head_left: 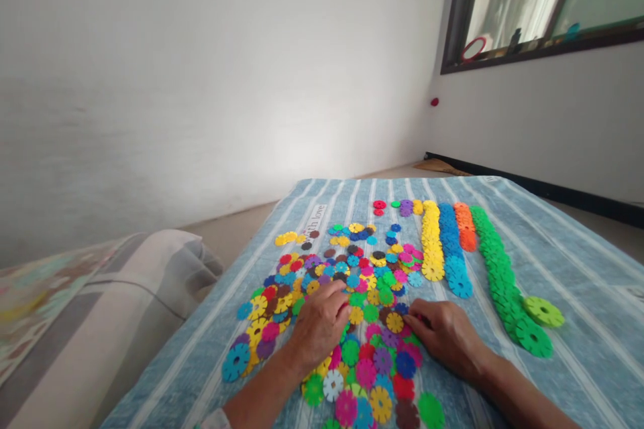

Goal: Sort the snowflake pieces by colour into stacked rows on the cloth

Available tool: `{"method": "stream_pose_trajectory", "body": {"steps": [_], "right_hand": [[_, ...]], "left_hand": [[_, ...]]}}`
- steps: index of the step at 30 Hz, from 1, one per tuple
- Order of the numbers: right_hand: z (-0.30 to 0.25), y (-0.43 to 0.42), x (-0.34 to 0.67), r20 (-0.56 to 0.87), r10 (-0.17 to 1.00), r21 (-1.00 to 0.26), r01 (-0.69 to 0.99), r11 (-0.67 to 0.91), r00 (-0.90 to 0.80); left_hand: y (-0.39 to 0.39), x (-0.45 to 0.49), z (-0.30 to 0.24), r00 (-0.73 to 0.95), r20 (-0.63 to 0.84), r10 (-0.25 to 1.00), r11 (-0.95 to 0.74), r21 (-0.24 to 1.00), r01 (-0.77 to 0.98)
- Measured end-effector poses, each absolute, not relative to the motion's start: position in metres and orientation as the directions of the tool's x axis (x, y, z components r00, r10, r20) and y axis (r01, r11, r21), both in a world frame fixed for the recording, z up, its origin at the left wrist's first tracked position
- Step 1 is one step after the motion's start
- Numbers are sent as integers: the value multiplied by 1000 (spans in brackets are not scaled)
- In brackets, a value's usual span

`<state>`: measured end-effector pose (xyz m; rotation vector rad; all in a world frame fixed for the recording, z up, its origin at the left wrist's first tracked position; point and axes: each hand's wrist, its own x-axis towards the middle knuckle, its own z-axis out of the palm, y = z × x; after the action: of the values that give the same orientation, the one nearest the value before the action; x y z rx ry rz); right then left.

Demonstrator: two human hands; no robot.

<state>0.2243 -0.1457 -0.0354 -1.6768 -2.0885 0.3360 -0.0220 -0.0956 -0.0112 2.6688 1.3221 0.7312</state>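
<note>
A pile of multicoloured notched plastic discs [369,313] covers the middle of the striped cloth. Over its left part is my left hand [322,318], fingers curled and pressed together; what they hold, if anything, is hidden. At the pile's right side, my right hand [445,332] has its thumb and fingers pinched close to the discs, and I cannot make out what lies between them. Overlapping rows stand to the right: yellow discs [433,241], blue discs [457,275], orange discs [464,224] and green discs [498,275]. A lime green disc [544,312] lies beside the green row.
The blue and white striped cloth [578,261] covers the table. Short groups of purple discs [406,208] and red discs [379,205] lie near its far edge. At left is a grey and white covered bed or seat [131,288]. A white wall [226,80] rises behind.
</note>
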Motion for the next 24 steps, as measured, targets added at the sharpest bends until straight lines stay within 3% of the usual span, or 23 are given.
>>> {"method": "stream_pose_trajectory", "body": {"steps": [12, 19, 24], "right_hand": [[-45, -148, 227, 252, 941, -501, 802, 326, -225], [-45, -149, 227, 238, 949, -537, 786, 308, -208], [-46, -148, 227, 236, 950, -548, 779, 304, -205]], "left_hand": [[-78, -18, -1, 445, 423, 790, -594, 348, 725], [-37, -7, 22, 298, 138, 945, -313, 109, 943], [-32, -4, 22, 277, 78, 958, -285, 104, 953]]}}
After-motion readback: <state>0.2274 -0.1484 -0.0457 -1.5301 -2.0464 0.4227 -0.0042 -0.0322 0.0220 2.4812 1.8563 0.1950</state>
